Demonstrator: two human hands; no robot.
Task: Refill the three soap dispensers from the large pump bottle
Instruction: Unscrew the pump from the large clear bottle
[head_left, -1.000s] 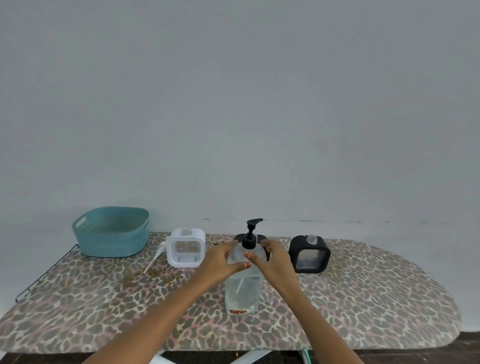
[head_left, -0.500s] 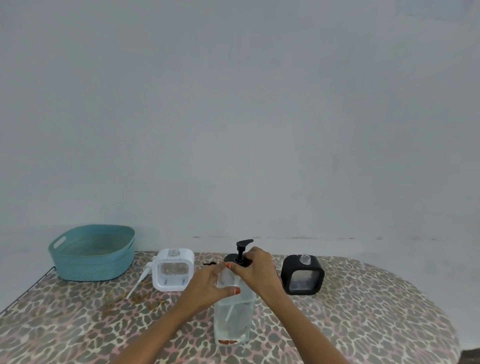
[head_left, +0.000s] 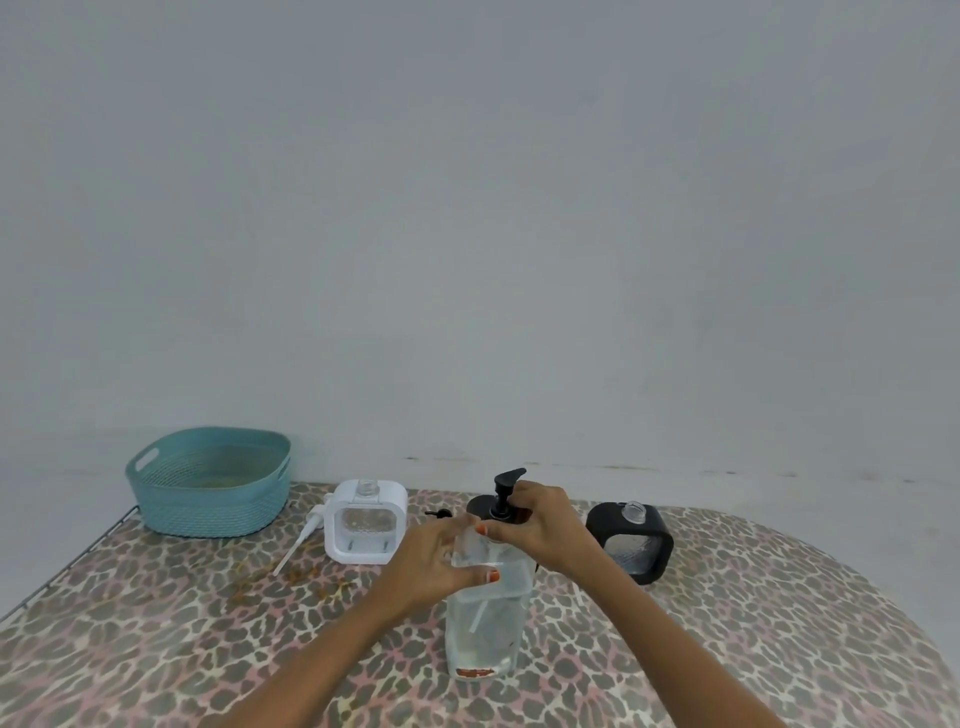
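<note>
As we grip it, large pump bottle (head_left: 483, 634): upright on the leopard-print board (head_left: 156, 649), between our hands.
Left hand (head_left: 436, 561): curled round the bottle's shoulder.
Right hand (head_left: 545, 525): curled round the black pump (head_left: 503, 491).
White dispenser (head_left: 366, 522): beyond our left hand.
Black dispenser (head_left: 636, 540): just beyond our right hand.

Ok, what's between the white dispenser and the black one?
The pump bottle, gripped by the left hand and right hand, plus a small black piece; head view.

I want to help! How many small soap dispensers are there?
2 clearly: a white dispenser left of the large pump bottle, a black dispenser right of it. A dark shape behind it may be a third.
</note>
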